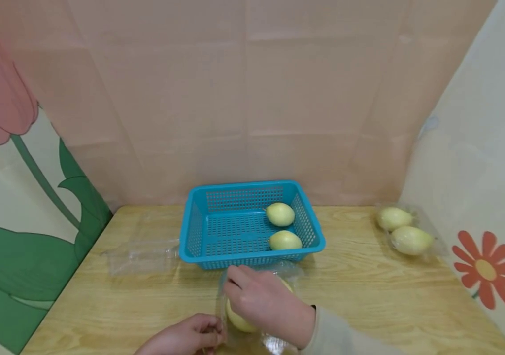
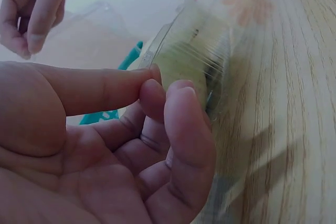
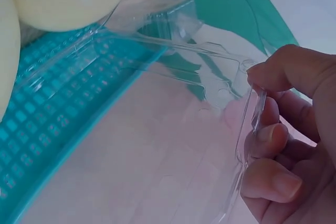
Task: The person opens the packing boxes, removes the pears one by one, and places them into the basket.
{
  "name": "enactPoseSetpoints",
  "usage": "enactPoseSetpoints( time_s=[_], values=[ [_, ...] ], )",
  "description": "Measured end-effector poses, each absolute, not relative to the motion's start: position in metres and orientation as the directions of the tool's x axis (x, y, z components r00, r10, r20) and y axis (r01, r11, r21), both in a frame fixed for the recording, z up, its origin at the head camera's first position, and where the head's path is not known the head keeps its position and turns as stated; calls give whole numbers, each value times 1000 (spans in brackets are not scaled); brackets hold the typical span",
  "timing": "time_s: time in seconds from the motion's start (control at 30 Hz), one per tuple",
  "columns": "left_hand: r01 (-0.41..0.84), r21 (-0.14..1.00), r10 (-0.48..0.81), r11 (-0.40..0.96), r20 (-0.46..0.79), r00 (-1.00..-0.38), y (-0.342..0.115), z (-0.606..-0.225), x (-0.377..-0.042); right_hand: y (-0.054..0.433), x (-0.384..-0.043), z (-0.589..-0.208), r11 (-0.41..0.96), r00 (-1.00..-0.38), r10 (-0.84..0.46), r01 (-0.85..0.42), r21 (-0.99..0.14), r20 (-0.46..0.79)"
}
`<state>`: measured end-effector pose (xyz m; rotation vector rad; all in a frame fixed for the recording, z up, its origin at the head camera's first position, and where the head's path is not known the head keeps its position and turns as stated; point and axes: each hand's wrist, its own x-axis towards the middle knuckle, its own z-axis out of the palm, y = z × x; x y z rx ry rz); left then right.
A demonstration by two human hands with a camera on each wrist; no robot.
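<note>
A clear plastic clamshell box (image 1: pixel 274 343) stands at the table's near edge, holding pale yellow oval fruit (image 1: pixel 240 319). My right hand (image 1: pixel 263 301) reaches across above it. In the right wrist view, my right thumb and fingers grip the rim of the clear lid (image 3: pixel 226 98), which is raised. My left hand (image 1: pixel 185 336) is low at the box's left side. Its thumb and index fingertip pinch together at the box's edge in the left wrist view, with the clear wall (image 2: pixel 215 61) and fruit (image 2: pixel 178 69) just beyond. Part of the fruit is hidden by my right hand.
Behind the box sits a blue plastic basket (image 1: pixel 252 260) with two fruits (image 1: pixel 280 214) on its right side. Another clear box (image 1: pixel 143 257) lies left of the basket. At the far right, a clear package (image 1: pixel 434 235) contains two fruits (image 1: pixel 412 240). A wall cloth rises behind.
</note>
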<state>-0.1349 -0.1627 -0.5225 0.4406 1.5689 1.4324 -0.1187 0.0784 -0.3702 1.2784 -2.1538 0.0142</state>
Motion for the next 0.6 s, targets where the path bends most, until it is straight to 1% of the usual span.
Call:
enactPoseSetpoints(
  time_s=[0.13, 0.23, 0.33, 0.4, 0.47, 0.5, 0.57, 0.6],
  values=[
    [-297, 919, 770, 258, -381, -512, -158, -491, -126, 80, -123, -369, 533, -343, -770, -810, 246, 538],
    [-279, 934, 760, 225, -348, -549, -154, -474, -118, 81, -126, -369, 536, -347, -743, -821, 198, 572],
    [-274, 936, 751, 222, -343, -564, -152, -469, -116, 82, -127, -369, 537, -352, -716, -829, 154, 603],
    [-275, 938, 755, 211, -335, -563, -153, -471, -116, 83, -126, -370, 536, -352, -712, -832, 146, 608],
    [-298, 930, 752, 216, -353, -556, -153, -473, -117, 83, -124, -372, 539, -348, -720, -826, 167, 601],
    [-311, 926, 753, 215, -360, -551, -154, -473, -116, 84, -122, -373, 544, -357, -729, -820, 178, 584],
    [-326, 921, 754, 211, -366, -546, -154, -472, -116, 85, -120, -377, 558, -390, -750, -806, 195, 535],
    [-339, 918, 743, 205, -372, -557, -153, -468, -114, 85, -119, -379, 569, -416, -759, -798, 199, 501]
  ],
)
